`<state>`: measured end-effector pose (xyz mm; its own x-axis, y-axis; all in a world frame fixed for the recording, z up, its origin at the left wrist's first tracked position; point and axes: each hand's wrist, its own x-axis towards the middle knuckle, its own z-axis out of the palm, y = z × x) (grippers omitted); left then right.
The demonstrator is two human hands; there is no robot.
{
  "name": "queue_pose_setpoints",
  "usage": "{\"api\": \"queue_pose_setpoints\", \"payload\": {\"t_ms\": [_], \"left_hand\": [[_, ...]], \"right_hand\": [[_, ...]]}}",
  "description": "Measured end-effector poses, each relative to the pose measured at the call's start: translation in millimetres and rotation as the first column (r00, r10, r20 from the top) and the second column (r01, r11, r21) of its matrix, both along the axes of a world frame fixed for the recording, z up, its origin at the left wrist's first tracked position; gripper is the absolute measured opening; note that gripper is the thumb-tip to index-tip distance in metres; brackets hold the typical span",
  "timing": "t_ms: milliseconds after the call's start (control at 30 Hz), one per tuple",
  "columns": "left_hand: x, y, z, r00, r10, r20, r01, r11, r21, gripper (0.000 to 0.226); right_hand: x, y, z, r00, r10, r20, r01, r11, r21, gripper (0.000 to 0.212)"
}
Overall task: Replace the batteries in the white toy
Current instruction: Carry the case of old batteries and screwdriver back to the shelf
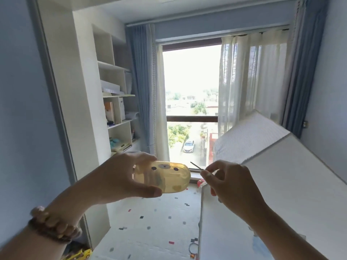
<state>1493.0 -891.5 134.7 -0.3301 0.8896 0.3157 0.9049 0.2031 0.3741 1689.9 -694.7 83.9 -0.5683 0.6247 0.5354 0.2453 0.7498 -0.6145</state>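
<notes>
My left hand (pixel 120 177) grips a rounded, pale translucent toy (pixel 165 176) with a bear face of two dark eyes and a snout, held sideways in the air in front of the window. Backlight makes it look yellowish. My right hand (pixel 231 182) pinches a thin dark tool (pixel 197 165), like a small screwdriver or pin, whose tip points up-left toward the toy's right end. The tip stays a short gap away from the toy. No batteries are visible.
A white table or cabinet top (pixel 281 194) lies at the right below my right hand. White shelves (pixel 118 102) with boxes stand at the left. A patterned floor mat (pixel 155 222) lies below, with small toys (pixel 193 248) on it. The window (pixel 191 102) is ahead.
</notes>
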Motion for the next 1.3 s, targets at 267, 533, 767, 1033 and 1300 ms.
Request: {"api": "queue_pose_setpoints", "payload": {"t_ms": [267,533,767,1033,1300], "left_hand": [[-122.7,70.0,-17.3,0.999,0.026,0.039,-0.026,1.0,0.007,0.07],[-245.0,165.3,-7.8,0.994,0.094,0.052,-0.097,0.994,0.057,0.085],[-346.3,239.1,-8.9,0.994,0.09,0.065,-0.093,0.994,0.053,0.086],[-497.0,339.8,-29.5,0.999,-0.025,0.029,0.024,0.999,0.041,0.09],[-667.1,442.9,-27.5,0.99,-0.134,0.042,0.132,0.99,0.054,0.09]], "right_hand": [[-134.5,82.8,-13.2,0.999,0.027,-0.028,-0.027,0.999,0.02,0.01],[-253.0,192.3,1.5,0.998,0.054,-0.012,-0.054,0.999,0.003,0.008],[-350.6,264.6,-8.1,0.999,0.037,0.013,-0.036,0.999,-0.039,0.011],[-488.6,347.6,-36.6,0.997,-0.077,0.025,0.078,0.995,-0.059,0.01],[-645.7,436.8,-35.4,0.985,-0.168,0.024,0.17,0.982,-0.079,0.014]]}}
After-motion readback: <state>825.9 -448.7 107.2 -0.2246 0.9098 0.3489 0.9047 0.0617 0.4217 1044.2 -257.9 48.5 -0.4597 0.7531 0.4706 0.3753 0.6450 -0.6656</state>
